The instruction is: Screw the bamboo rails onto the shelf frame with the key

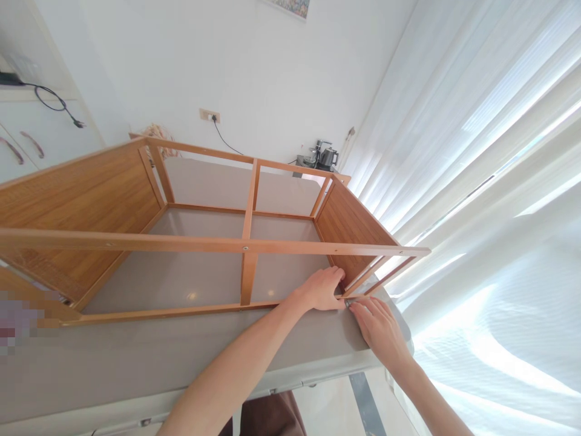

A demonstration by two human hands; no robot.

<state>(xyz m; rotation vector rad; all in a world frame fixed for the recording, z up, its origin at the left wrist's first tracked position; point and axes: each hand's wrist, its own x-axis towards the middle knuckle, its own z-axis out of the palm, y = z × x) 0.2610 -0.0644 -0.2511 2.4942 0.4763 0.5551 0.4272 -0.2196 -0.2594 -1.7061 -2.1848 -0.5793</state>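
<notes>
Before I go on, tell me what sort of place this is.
Likely a home, perhaps its dining room: sheer white curtains, an electric kettle in the far corner, and a grey table under the wooden frame.

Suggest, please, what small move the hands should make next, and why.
Perhaps brace the wooden frame with the left hand: the right hand is close beside it at the near right corner, and a small metallic piece shows between them.

two hands (323, 287) (377, 326), one wooden frame (281, 246), two panels (95, 212) (351, 221), one socket plate (204, 115)
</notes>
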